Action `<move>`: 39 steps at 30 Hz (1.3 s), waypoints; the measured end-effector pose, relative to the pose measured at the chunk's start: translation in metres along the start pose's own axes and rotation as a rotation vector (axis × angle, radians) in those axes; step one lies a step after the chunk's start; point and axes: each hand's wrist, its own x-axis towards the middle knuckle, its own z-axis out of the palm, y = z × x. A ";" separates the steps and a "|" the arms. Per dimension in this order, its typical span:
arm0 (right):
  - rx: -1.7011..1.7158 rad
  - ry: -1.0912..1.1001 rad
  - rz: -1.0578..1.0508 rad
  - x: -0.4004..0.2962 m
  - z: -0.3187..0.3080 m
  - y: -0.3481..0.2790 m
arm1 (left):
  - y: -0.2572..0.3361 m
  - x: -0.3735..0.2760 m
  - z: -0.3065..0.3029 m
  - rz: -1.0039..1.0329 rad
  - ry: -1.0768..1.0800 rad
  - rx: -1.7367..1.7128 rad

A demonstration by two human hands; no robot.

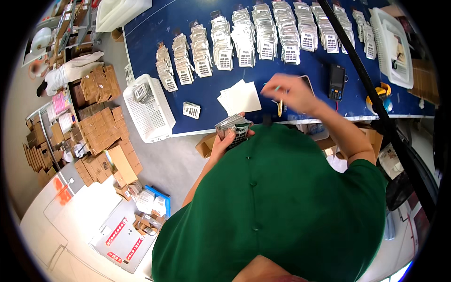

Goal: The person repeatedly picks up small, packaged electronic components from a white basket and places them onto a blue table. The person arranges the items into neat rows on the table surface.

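My left hand (222,143) grips a thick bundle of flat, labelled plastic packets (232,123) close to my chest, at the table's front edge. Over the blue table my right hand (287,90) is blurred, with a slim teal item (278,87), possibly a pen, between its fingers. Left of it lie several white paper sheets (243,97). Partly behind the right wrist is a phone-like device (307,84); a small yellow tool (280,108) lies below the hand. A short stack of labelled packets (191,110) sits left of the sheets.
Rows of overlapping packets (243,42) span the table's far side. A white basket (164,116) holding packets stands left, another basket (391,49) right. A handheld terminal (337,83) and a yellow tool (382,91) lie right. Cartons (104,130) and another person (67,74) are left.
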 end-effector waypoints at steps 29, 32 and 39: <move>-0.165 -0.044 -0.215 -0.037 0.171 -0.100 | -0.003 -0.076 -0.081 0.198 -0.123 0.149; -0.204 -0.119 -0.211 -0.031 0.148 -0.099 | 0.000 -0.066 -0.065 0.223 -0.119 0.182; -0.368 -0.157 -0.382 -0.021 0.109 -0.089 | -0.023 -0.035 -0.068 0.125 0.035 0.376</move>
